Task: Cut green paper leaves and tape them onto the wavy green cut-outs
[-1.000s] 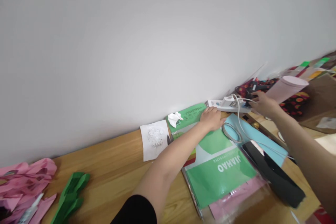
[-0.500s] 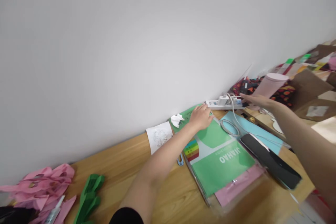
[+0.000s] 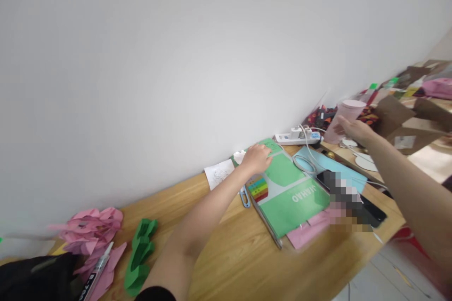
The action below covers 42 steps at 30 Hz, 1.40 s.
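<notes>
- Green packet (image 3: 296,202): landmark, flat on tabletop (image 3: 226,244).
- Left hand (image 3: 259,158): on packet's far end, fingers loosely bent; any grip indeterminable.
- Pink cylinder (image 3: 346,111): beyond packet, rightward; right hand (image 3: 355,130) seemingly touching, closure indeterminable.
- Handling, judged: even finger wrap, cylinder steady, clear of power strip (image 3: 286,140).

Phone (image 3: 371,210) right of paper packet (image 3: 296,204), cup (image 3: 349,111) right of power strip (image 3: 286,139)

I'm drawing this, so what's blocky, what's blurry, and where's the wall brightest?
Head view: blocky squares hide part of the black phone; head view: the cardboard box looks slightly blurry; head view: the wall is brightest around its middle.
</notes>
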{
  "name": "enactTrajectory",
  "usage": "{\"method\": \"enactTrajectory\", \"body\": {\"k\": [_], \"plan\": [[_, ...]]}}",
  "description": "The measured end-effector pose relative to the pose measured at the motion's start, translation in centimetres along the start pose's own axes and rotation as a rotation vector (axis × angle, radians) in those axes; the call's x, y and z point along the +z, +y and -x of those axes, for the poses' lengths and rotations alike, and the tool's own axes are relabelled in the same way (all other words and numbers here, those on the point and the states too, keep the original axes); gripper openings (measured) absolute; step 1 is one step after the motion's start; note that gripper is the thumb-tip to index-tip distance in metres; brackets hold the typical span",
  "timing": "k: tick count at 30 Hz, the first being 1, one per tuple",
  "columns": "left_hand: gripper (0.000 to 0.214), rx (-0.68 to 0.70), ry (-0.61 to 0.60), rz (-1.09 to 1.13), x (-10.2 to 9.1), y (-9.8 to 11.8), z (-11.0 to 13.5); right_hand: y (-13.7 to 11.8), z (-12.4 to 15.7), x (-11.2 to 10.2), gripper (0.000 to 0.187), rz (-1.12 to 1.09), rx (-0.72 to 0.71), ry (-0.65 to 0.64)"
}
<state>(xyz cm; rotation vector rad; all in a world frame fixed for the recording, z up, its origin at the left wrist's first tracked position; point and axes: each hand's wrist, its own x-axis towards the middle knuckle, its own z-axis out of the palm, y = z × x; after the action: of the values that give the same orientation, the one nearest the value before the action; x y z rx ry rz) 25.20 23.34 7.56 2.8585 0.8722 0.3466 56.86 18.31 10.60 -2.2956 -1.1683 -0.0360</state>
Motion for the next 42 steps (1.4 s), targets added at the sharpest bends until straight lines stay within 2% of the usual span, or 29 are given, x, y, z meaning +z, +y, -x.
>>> {"method": "enactTrajectory", "body": {"k": [2, 4, 7, 9, 12, 14, 16, 18, 21, 24, 27, 32, 42], "plan": [[0.026, 0.021, -0.025, 0.009, -0.6, 0.4, 1.9, -1.1, 1.7, -1.5, 0.04, -0.022, 0.053, -0.003], [0.024, 0.049, -0.046, 0.029, -1.3, 0.9, 4.8, -2.3, 4.2, -3.3, 0.039, -0.045, 0.079, 0.025], [0.02, 0.093, -0.069, 0.077, -2.1, 1.7, 11.1, -3.5, 8.9, -5.6, 0.032, -0.053, 0.074, 0.075], [0.02, 0.09, -0.07, 0.106, -2.3, 1.8, 16.2, -3.4, 12.7, -6.2, 0.027, -0.057, 0.041, 0.045], [0.019, 0.011, -0.05, 0.145, -1.3, 1.5, 23.3, -2.5, 18.9, -4.8, 0.016, -0.017, -0.077, -0.092], [0.019, -0.078, -0.007, 0.139, 0.1, 1.0, 26.9, -2.0, 23.2, -2.4, 0.022, -0.008, -0.287, -0.21], [0.02, -0.15, 0.072, 0.115, 1.6, 0.6, 29.2, -2.3, 27.3, 0.7, 0.03, -0.027, -0.485, -0.199], [0.022, -0.184, 0.137, 0.09, 3.1, 0.4, 30.3, -3.5, 30.6, 3.7, 0.033, 0.006, -0.579, -0.156], [0.026, -0.217, 0.172, 0.065, 4.5, 0.5, 30.6, -6.1, 33.6, 7.1, 0.034, 0.091, -0.529, -0.047], [0.028, -0.256, 0.165, 0.068, 5.1, 0.6, 30.4, -7.7, 34.5, 9.0, 0.037, 0.122, -0.431, 0.076], [0.027, -0.281, 0.156, 0.105, 5.2, 0.5, 30.4, -7.6, 34.7, 9.9, 0.035, 0.09, -0.414, 0.135], [0.028, -0.281, 0.165, 0.14, 5.2, 0.2, 30.6, -6.3, 35.2, 10.5, 0.029, -0.018, -0.444, 0.125], [0.028, -0.278, 0.196, 0.115, 5.4, 0.0, 30.5, -6.5, 35.3, 10.9, 0.024, 0.042, -0.443, 0.104]]}}
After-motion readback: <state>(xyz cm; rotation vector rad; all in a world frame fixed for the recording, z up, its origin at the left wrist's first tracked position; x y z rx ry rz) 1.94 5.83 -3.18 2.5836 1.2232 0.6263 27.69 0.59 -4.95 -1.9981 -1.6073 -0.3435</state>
